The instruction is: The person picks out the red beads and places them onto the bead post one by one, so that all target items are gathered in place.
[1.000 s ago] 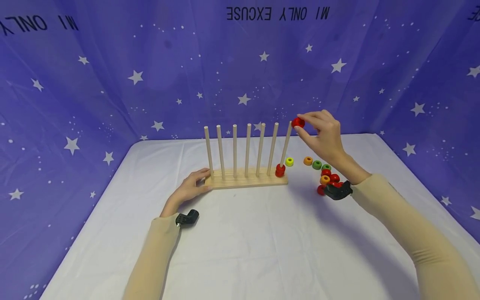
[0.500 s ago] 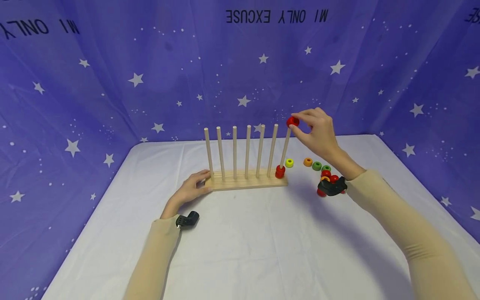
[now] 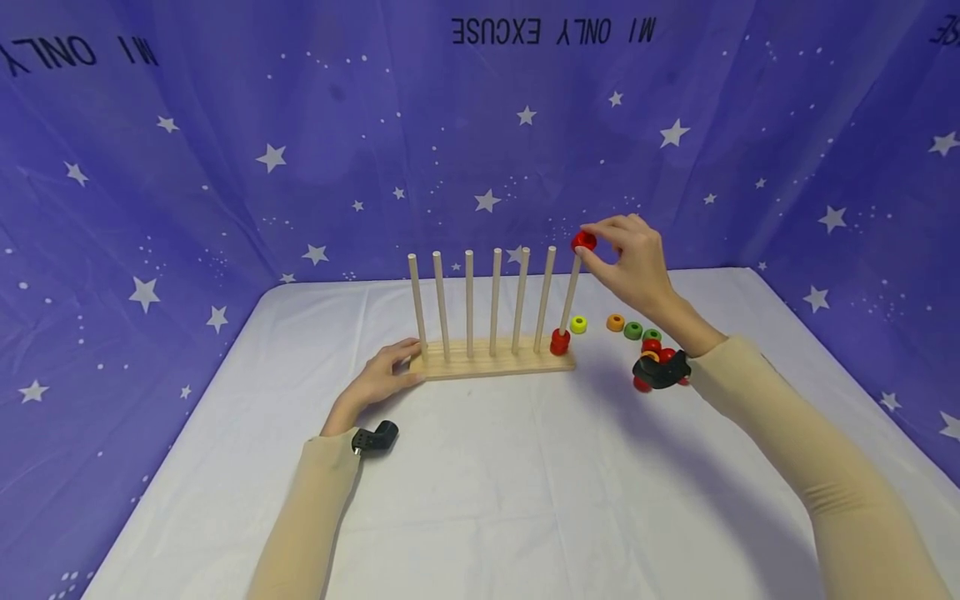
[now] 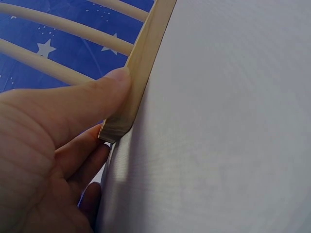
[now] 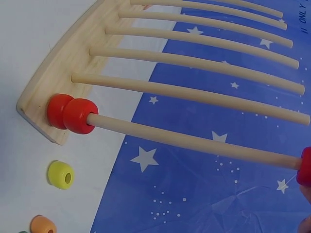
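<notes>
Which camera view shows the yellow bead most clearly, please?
The right wrist view: there the yellow bead appears larger, its hole visible and nothing covering it. The head view shows it small, beside the wooden peg rack; the left wrist view does not show it.

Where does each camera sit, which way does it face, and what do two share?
Head: on the head, facing forward and down at the wooden base; left hand, right hand and sleeves show.
Left wrist: on that wrist, facing the base's end; thumb and fingers show.
Right wrist: on that wrist, facing the pegs; a bit of hand at the right edge.
Head and right wrist share the yellow bead.
</notes>
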`<action>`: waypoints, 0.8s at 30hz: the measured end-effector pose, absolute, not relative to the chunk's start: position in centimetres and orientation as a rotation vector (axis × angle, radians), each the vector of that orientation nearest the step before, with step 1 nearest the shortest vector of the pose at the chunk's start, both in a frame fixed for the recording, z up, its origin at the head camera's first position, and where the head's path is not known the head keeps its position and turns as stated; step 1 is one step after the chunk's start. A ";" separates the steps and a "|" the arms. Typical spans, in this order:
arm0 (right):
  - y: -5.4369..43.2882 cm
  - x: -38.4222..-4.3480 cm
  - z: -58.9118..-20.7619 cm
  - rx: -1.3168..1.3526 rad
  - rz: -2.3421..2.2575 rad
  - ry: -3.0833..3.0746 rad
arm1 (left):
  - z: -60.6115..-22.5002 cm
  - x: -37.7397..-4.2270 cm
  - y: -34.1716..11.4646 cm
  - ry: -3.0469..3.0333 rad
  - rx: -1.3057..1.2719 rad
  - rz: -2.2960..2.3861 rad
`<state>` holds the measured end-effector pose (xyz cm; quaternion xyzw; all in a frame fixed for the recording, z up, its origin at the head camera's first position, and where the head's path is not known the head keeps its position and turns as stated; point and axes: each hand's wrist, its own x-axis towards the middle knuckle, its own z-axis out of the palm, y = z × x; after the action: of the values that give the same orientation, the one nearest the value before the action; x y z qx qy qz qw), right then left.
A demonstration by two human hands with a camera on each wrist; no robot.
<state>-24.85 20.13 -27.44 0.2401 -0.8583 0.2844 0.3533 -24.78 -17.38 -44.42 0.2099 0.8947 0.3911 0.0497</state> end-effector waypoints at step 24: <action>19.8 -25.2 -28.5 0.594 0.771 -2.245 | -44.2 -24.9 -17.4 2.698 0.615 1.215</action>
<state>-25.20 19.84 -28.47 0.2281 -0.8628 0.2962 0.3405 -24.87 -17.39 -44.21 0.2033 0.8910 0.4014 0.0597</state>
